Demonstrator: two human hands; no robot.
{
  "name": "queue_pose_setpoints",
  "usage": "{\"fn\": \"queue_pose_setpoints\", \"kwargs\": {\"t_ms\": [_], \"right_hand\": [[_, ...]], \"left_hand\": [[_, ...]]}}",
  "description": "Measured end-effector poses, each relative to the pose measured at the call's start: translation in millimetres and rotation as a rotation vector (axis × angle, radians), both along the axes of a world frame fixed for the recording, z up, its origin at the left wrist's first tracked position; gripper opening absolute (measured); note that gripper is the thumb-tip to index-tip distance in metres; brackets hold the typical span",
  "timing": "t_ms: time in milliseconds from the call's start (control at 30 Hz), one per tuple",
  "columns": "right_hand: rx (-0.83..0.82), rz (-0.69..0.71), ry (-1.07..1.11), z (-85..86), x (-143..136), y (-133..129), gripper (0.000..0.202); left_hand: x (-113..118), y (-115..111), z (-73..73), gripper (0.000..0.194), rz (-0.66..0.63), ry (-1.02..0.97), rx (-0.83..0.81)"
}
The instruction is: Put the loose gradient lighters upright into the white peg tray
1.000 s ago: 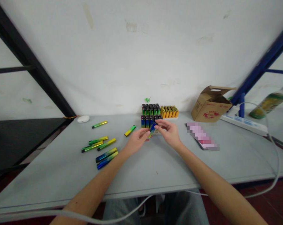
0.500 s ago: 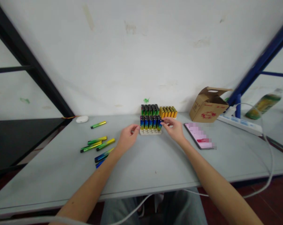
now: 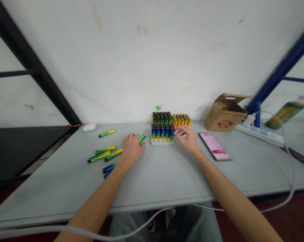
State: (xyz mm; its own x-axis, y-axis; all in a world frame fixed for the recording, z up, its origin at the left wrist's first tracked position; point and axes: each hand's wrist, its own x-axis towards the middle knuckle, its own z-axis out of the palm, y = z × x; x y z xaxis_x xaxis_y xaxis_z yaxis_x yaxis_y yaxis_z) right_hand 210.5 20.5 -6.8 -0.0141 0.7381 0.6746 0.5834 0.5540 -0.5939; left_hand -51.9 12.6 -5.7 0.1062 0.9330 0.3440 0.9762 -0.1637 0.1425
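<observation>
The end blue-and-yellow tube (image 3: 172, 133) stands upright in the white rack (image 3: 162, 142) on the desk (image 3: 162, 181). The right hand (image 3: 187, 138) curls its fingers beside it; whether they grasp it cannot be told. A light pinch would best spare the neighbouring tubes (image 3: 162, 132). The left hand (image 3: 133, 147) covers a green tube (image 3: 142, 137), its grip hidden; a mid-length hold should balance it.

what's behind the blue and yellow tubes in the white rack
Behind the blue-and-yellow tubes stand upright green tubes with black tops. Their lower ends, and whatever holds them, can't be seen: the front tubes cover that.
</observation>
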Motion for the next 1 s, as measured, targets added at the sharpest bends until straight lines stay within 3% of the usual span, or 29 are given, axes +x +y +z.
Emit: {"fn": "queue_pose_setpoints", "kwargs": {"t_ms": [267, 433, 567, 667, 733, 833, 933, 1000], "right_hand": [[0.004, -0.031, 0.0, -0.8, -1.4, -0.4, 0.02], [0.106, -0.112, 0.042, 3.3, -8.4, -7.1, 0.02], [0.183, -0.198, 0.1, 3.6, -14.3, -12.4, 0.018], [0.149, -0.166, 0.105, 1.9, -19.7, -17.5, 0.019], [0.082, -0.091, 0.077, 0.7, -25.0, -21.9, 0.02], [-0.072, 0.098, 0.016, -0.5, -35.1, -28.5, 0.025], [-0.179, 0.22, -0.045, -1.1, -43.8, -32.4, 0.029], [-0.196, 0.246, -0.121, -0.9, -46.5, -33.1, 0.03]], "left_hand": [[-3.3, -2.3, 6.3, 0.03, 0.034, 0.096, -0.087], [-3.3, -3.4, 9.5, 0.029, 0.051, 0.113, -0.098], [-1.8, -4.2, 16.3, 0.031, 0.104, -0.002, -0.079], [0.3, -4.2, 21.0, 0.033, 0.123, -0.179, -0.025], [3.8, -5.7, 21.8, 0.034, 0.059, -0.313, 0.036], [13.8, -11.6, 18.8, 0.034, -0.168, -0.417, 0.049], [24.2, -17.8, 14.0, 0.032, -0.338, -0.325, 0.033], [25.6, -18.0, 12.2, 0.032, -0.333, -0.253, 0.056]]}}
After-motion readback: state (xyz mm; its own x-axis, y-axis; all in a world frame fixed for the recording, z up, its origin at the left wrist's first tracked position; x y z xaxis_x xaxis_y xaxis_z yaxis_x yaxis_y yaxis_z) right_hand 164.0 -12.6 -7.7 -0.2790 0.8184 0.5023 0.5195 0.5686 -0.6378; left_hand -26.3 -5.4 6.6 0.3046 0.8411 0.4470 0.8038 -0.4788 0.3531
